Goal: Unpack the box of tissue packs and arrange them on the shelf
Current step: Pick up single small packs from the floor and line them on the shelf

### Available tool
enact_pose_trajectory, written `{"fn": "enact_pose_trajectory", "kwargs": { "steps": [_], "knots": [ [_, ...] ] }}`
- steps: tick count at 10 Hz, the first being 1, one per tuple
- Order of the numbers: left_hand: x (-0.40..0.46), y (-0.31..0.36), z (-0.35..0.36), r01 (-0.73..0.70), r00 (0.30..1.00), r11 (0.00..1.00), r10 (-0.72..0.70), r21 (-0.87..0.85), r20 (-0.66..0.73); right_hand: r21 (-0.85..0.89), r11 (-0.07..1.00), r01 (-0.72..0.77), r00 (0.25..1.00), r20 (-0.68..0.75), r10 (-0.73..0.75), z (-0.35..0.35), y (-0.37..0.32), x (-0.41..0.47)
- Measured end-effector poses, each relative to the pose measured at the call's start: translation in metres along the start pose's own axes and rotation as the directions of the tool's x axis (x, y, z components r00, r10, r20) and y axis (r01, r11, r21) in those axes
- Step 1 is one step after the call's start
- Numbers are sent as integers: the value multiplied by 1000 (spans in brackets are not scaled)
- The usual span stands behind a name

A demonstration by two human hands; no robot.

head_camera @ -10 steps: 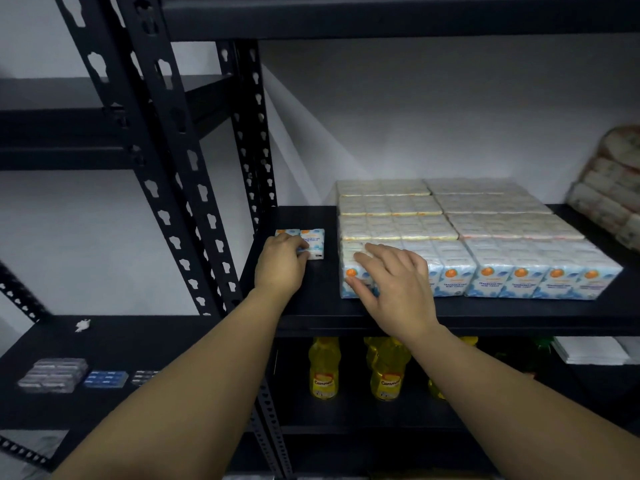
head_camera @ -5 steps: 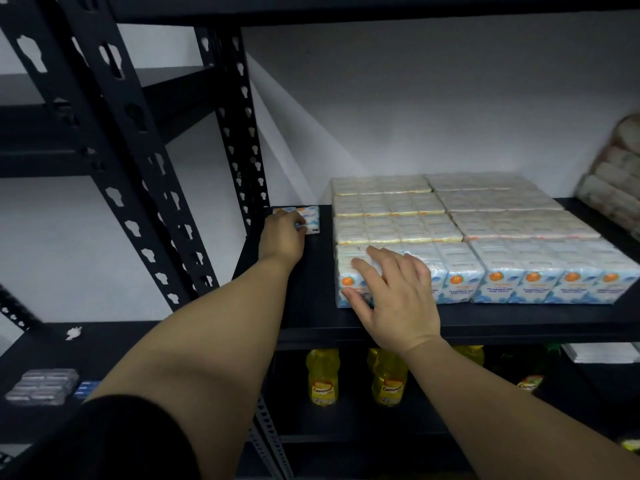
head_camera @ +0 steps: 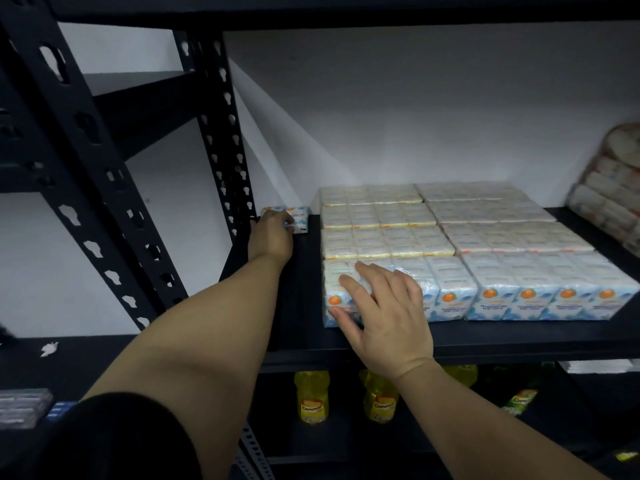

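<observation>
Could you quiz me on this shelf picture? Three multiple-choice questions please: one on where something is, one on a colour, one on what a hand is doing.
1. Where is the single tissue pack?
A. At the shelf's back left, by the upright post
B. On top of the big bundles
C. On the lower shelf by the bottles

2. What colour are the bottles below the shelf?
A. Red
B. Yellow
C. Clear blue

3. What is the right hand doing?
A. Lifting a bundle in the air
B. Hanging idle at the side
C. Resting with spread fingers on the front left bundle

Answers:
1 A, the left hand has it in its grip beside the post.
2 B, both look yellow with labels.
3 C, fingers lie flat on the wrap.
</observation>
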State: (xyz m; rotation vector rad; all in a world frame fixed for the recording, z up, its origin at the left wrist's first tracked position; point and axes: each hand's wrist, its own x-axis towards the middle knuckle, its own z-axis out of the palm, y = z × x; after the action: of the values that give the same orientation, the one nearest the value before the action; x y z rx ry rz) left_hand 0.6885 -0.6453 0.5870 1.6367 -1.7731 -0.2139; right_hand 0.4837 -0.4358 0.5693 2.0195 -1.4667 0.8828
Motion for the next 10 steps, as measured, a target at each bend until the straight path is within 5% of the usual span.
{"fn": "enact_pose_trajectory", "kwargs": {
  "steps": [2, 6, 10],
  "knots": [
    [-19, 5, -1, -107, 990, 991, 114, 85, -81, 13, 1000, -3, 1000, -9, 3, 0, 0, 0],
    [-23, 5, -4, -201, 980, 940, 191, 276, 61, 12, 1000, -2, 1000, -6, 2, -2, -1, 0],
    [-130, 28, -50, -57, 987, 998, 60, -25, 148, 103, 994, -31, 998, 60, 25, -10, -1, 3]
  ]
}}
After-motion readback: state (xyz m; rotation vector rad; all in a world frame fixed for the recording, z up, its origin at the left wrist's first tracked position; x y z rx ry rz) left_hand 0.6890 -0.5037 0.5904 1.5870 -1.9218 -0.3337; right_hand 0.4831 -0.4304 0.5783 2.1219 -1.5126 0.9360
